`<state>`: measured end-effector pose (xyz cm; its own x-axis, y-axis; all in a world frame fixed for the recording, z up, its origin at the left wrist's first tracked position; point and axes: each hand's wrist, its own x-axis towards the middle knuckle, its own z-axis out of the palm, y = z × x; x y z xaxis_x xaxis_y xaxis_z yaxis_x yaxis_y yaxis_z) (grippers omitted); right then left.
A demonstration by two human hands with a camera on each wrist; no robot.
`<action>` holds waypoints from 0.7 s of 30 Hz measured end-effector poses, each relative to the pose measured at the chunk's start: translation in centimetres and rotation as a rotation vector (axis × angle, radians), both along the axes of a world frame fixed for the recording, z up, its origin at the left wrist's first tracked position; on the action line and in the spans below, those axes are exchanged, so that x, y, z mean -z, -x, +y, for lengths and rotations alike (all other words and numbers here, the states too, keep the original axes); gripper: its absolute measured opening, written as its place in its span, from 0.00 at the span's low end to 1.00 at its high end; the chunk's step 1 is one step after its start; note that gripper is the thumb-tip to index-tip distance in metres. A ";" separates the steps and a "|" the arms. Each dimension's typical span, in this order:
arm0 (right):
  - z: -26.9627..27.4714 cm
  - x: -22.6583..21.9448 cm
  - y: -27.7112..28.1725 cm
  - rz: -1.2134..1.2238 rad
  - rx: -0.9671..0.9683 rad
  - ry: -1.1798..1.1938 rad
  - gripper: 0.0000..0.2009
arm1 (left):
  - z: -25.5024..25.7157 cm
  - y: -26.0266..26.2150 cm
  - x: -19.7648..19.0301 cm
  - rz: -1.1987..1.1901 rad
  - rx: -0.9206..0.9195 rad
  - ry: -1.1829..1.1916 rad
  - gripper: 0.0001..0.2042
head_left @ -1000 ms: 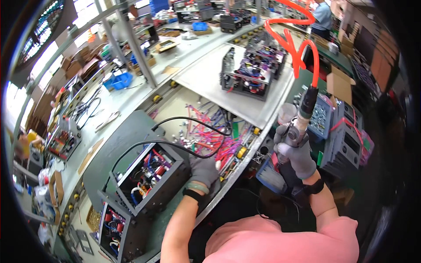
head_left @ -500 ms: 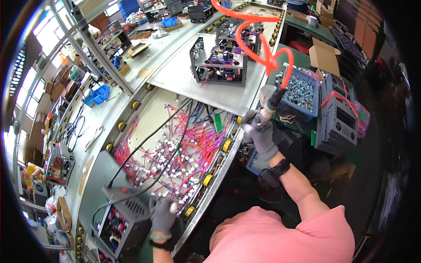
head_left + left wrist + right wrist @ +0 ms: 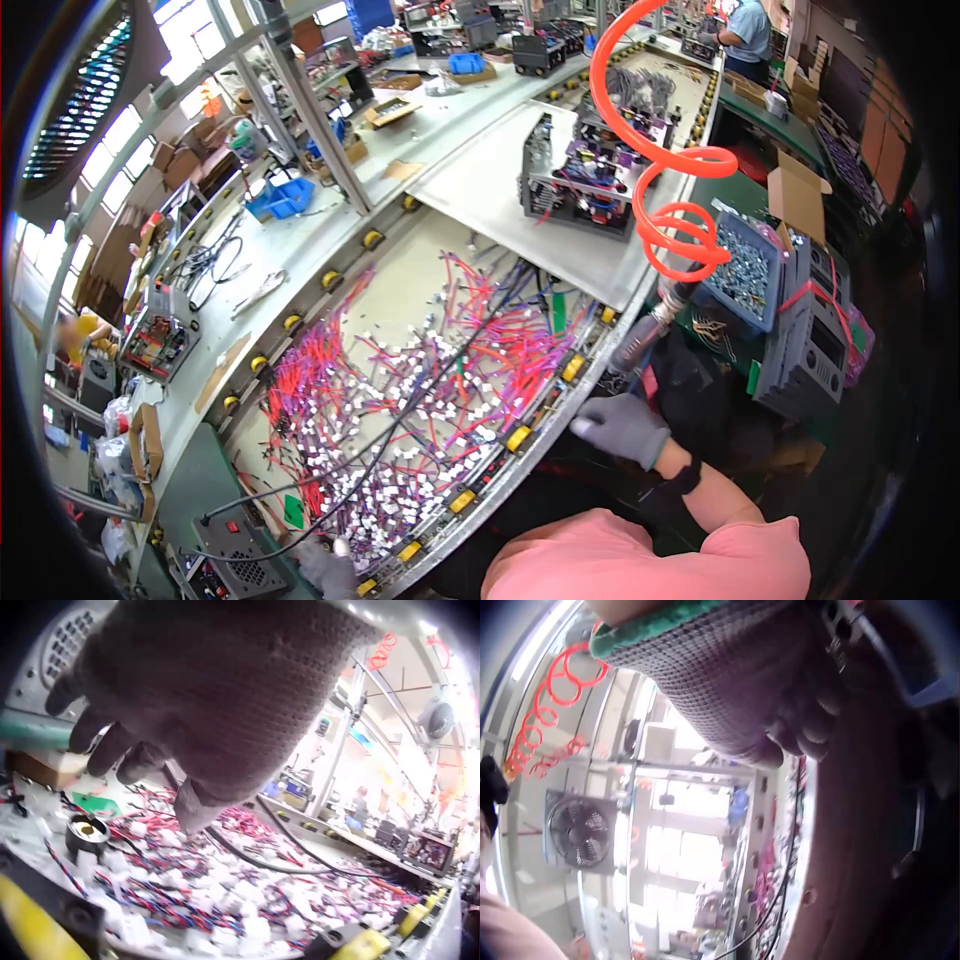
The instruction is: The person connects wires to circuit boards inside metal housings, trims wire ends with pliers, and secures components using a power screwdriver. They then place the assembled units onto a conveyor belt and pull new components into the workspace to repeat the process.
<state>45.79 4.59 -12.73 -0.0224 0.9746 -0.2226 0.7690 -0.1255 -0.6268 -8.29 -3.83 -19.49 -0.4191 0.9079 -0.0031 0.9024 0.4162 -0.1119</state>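
Observation:
My gloved left hand [image 3: 328,572] is at the lower left of the head view, beside a dark electronics box [image 3: 240,562] with a vented end panel. In the left wrist view its loosely bent fingers [image 3: 112,750] reach toward the vented panel [image 3: 69,646], overlapping its edge, and hold nothing. My gloved right hand [image 3: 622,428] is just below a hanging air tool [image 3: 640,342] on an orange coiled hose [image 3: 600,80]. Its fingers [image 3: 814,724] are loosely curled with nothing between them. Black cables [image 3: 400,415] run from the box across a pile of wire leads [image 3: 400,480] with white connectors.
Yellow rollers [image 3: 517,438] line the bench's near edge. Another open electronics chassis [image 3: 585,180] stands on a white board [image 3: 470,190]. At the right are a blue bin of screws [image 3: 738,265] and stacked grey panels [image 3: 805,350]. Another person [image 3: 748,35] stands far back.
My right hand has let go of the air tool and dropped below it. My left hand and the electronics boxes have shifted toward the lower left, uncovering more wire leads.

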 end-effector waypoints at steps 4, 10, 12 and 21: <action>11.3 0.7 5.9 -0.095 -0.133 -0.577 0.19 | -0.7 -7.9 -2.7 -0.088 0.488 -0.283 0.29; 29.9 14.0 -3.0 -1.068 0.366 -0.456 0.22 | -3.9 -10.3 -0.2 -0.149 0.188 -0.318 0.21; 30.5 13.1 -3.2 -1.079 0.366 -0.338 0.23 | -3.4 -11.4 -2.1 -0.176 0.188 -0.445 0.16; 27.7 14.7 3.0 -1.034 0.369 -0.202 0.23 | -3.3 -11.6 -1.3 -0.242 0.186 -0.476 0.20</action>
